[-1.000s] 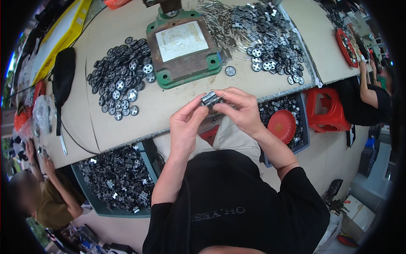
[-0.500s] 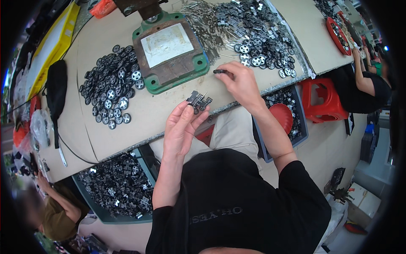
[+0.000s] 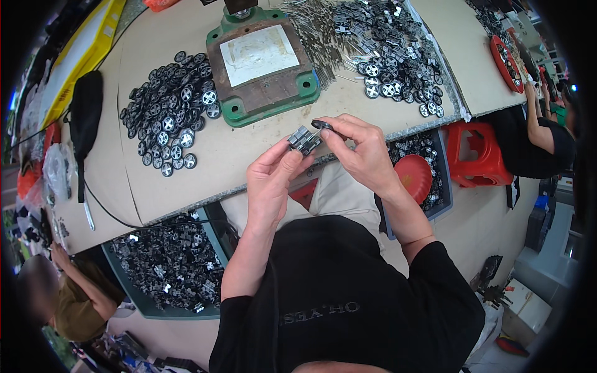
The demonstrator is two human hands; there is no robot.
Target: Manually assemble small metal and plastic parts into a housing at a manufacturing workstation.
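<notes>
My left hand (image 3: 273, 171) pinches a small dark toy chassis (image 3: 304, 140) between thumb and fingers, just in front of the press base. A thin metal axle (image 3: 316, 133) sticks out of the chassis toward the right. Between thumb and forefinger, my right hand (image 3: 360, 152) grips a small black toy wheel (image 3: 321, 125), seen nearly edge-on. The wheel is at the axle's end; whether the axle is inside its hub I cannot tell. The green and brown press base (image 3: 267, 93), with a stained white sheet (image 3: 259, 55) on it, stands beyond both hands.
Black wheels with silver spokes lie heaped at left (image 3: 168, 118) and right (image 3: 398, 78). Loose metal axles (image 3: 314, 37) spread behind the press. Bins of dark parts stand below the table at left (image 3: 168, 267) and right (image 3: 444, 186). A red stool (image 3: 476, 158) and other people are nearby.
My right hand has brought the wheel left and down to the chassis's axle. My left hand has moved slightly up and right, turning the chassis. The whole view has shifted a little.
</notes>
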